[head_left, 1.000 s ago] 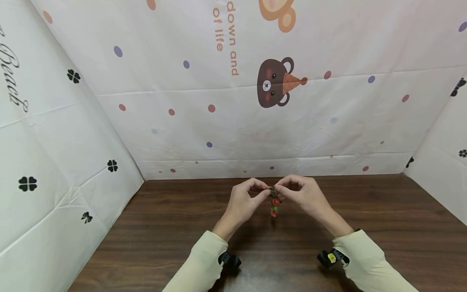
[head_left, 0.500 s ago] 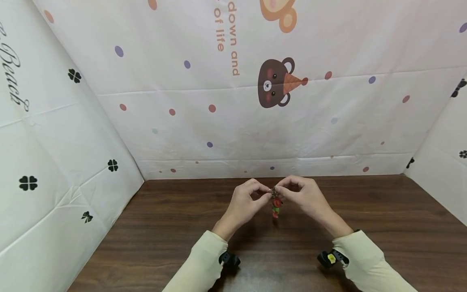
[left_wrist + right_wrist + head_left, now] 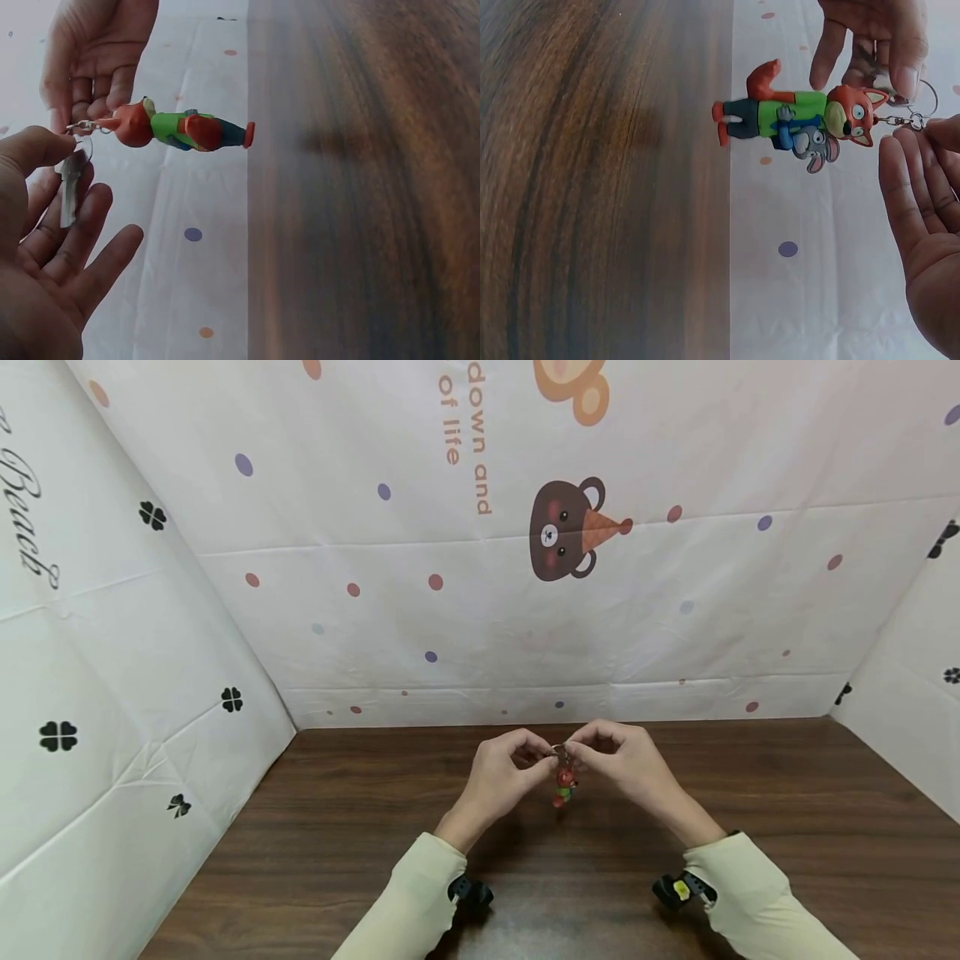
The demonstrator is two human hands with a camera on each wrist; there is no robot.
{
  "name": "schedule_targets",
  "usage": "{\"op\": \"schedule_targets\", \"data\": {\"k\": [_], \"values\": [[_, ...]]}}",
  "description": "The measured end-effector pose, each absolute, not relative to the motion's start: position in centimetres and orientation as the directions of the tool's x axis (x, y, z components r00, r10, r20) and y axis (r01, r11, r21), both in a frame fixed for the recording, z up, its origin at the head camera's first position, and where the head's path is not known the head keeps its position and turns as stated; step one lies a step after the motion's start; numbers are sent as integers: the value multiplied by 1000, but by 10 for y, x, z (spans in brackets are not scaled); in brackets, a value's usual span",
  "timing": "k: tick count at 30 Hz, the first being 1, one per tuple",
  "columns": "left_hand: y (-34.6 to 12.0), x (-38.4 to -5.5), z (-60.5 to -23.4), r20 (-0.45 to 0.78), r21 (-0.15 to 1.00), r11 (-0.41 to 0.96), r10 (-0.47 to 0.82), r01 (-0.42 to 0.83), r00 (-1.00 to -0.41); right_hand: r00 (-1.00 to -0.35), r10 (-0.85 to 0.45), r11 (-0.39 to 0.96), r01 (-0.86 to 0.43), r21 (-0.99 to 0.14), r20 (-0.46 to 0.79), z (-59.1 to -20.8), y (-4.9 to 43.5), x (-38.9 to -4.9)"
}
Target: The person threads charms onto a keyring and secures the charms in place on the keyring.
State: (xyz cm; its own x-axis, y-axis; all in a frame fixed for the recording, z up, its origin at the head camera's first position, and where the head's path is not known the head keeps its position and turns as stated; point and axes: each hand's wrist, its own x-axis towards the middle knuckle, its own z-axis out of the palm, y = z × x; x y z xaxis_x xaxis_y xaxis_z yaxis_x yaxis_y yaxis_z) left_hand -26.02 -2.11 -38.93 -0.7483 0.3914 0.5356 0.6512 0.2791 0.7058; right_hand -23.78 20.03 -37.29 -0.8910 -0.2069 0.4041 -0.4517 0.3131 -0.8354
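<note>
A fox keychain figure (image 3: 564,787) hangs between my two hands, above the table. It has an orange head, a green shirt and dark trousers; the right wrist view shows a small grey rabbit figure (image 3: 811,142) at its front. A short metal chain (image 3: 891,120) links it to a thin key ring (image 3: 934,94). My left hand (image 3: 497,781) pinches a silver key (image 3: 69,191) at its head between thumb and fingers, other fingers spread behind. My right hand (image 3: 628,764) pinches the ring where the chain joins it, its fingertips partly hiding that spot.
The dark wooden table (image 3: 337,827) spreads beneath both hands. A white printed cloth wall (image 3: 450,618) rises behind it, with more cloth (image 3: 112,735) at either side. Each wrist wears a black camera (image 3: 471,892) below a pale sleeve (image 3: 408,897).
The fox figure has swung and turned a little beneath the fingers. More of the ring shows between the fingertips now. Both hands have stayed almost in place.
</note>
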Motion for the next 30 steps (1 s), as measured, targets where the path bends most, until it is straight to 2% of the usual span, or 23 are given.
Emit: {"op": "schedule_targets", "data": {"k": [9,23,30], "values": [[-24,-260,-386,564,688,278,376,670,-735,-894,-236,373,-445,-814,380,-377,201,-240],[-26,-261,-384,664,504,367,414,782,-623,-892,-329,334,-417,-845,310,-381,208,-244],[-26,-259,-382,693,441,413,407,797,-594,-892,-368,355,-396,-847,263,-386,220,-250]]}}
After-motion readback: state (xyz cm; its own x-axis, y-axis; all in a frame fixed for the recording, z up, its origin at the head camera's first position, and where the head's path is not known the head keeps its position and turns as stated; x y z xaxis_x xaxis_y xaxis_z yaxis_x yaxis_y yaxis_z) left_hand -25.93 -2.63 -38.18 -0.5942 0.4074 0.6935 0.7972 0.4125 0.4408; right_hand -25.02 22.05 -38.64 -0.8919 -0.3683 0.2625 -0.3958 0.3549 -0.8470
